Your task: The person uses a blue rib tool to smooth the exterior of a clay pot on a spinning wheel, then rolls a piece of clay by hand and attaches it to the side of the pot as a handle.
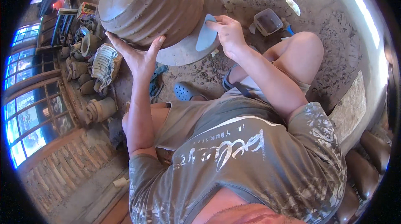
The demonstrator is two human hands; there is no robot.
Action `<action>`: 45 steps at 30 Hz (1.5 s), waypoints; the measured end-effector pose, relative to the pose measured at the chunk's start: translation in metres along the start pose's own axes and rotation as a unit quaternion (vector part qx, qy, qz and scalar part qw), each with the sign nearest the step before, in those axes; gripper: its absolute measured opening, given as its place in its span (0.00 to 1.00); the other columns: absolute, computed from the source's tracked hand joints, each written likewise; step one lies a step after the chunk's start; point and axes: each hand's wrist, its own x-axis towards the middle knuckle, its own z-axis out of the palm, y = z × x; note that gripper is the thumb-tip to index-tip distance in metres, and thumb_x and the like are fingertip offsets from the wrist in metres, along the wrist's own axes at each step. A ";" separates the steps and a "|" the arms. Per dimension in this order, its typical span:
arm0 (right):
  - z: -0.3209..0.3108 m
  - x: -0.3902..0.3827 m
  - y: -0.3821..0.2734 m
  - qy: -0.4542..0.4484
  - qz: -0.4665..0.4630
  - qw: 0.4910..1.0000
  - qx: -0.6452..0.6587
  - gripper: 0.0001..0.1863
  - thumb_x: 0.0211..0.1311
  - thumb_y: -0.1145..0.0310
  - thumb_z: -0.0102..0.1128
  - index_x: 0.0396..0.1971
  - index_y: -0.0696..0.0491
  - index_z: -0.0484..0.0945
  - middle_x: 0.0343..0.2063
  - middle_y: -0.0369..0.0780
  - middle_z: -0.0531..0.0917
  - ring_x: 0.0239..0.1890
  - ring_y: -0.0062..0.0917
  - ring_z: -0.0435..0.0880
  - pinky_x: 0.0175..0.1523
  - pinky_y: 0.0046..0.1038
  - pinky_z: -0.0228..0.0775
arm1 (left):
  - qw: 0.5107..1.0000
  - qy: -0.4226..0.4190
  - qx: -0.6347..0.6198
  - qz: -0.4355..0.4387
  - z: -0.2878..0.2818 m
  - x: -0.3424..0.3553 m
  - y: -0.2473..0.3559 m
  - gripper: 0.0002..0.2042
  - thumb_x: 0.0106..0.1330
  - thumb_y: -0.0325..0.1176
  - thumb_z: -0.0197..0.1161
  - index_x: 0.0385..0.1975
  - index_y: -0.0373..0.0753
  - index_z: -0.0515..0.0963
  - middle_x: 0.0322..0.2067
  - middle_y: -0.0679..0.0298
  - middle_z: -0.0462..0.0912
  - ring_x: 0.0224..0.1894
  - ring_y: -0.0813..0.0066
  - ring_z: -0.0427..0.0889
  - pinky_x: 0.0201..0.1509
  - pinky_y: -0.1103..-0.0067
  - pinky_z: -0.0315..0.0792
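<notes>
A large brown clay pot [167, 8] with ridged sides fills the upper middle, standing on a round grey wheel disc [180, 54]. My left hand [137, 54] rests with thumb and fingers spread against the pot's near left side. In my right hand [230, 36] is a flat blue-grey scraper [206, 36], pinched at its upper end between thumb and fingers. The scraper's long edge hangs close to the pot's lower right side, over the disc; whether it touches the clay I cannot tell.
A square plastic tub [267, 22] stands right of my right hand, beside a blue-handled brush [288, 28]. Clay scraps litter the floor. Several small pots [89, 45] and a striped sack [105, 66] lie at the left below the windows. A pale curved wall [367, 48] borders the right.
</notes>
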 end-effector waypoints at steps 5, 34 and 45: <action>0.010 0.019 0.003 -0.022 -0.061 0.998 -0.018 0.11 0.69 0.74 0.74 0.46 0.62 0.86 0.36 0.39 0.89 0.37 0.21 0.87 0.45 0.26 0.77 | 1.000 0.000 -0.020 0.013 0.003 0.002 -0.007 0.80 0.48 0.57 0.91 0.84 0.27 0.29 0.84 0.37 0.35 0.87 0.45 0.39 0.88 0.56 0.40; -0.007 -0.074 -0.089 -0.187 0.049 0.933 -0.304 0.09 0.71 0.75 0.72 0.46 0.55 0.82 0.33 0.33 0.85 0.28 0.17 0.85 0.35 0.23 0.78 | 0.993 0.064 0.024 0.098 -0.014 0.048 -0.005 0.59 0.58 0.68 0.78 0.83 0.39 0.58 0.84 0.42 0.48 0.85 0.36 0.50 0.85 0.51 0.54; -0.071 -0.073 -0.190 0.032 -0.114 0.975 -0.190 0.14 0.75 0.68 0.63 0.56 0.54 0.80 0.33 0.33 0.82 0.25 0.16 0.81 0.31 0.20 0.76 | 0.994 0.008 -0.067 0.084 -0.036 0.062 -0.022 0.52 0.61 0.63 0.78 0.80 0.40 0.64 0.83 0.41 0.50 0.85 0.40 0.53 0.85 0.53 0.58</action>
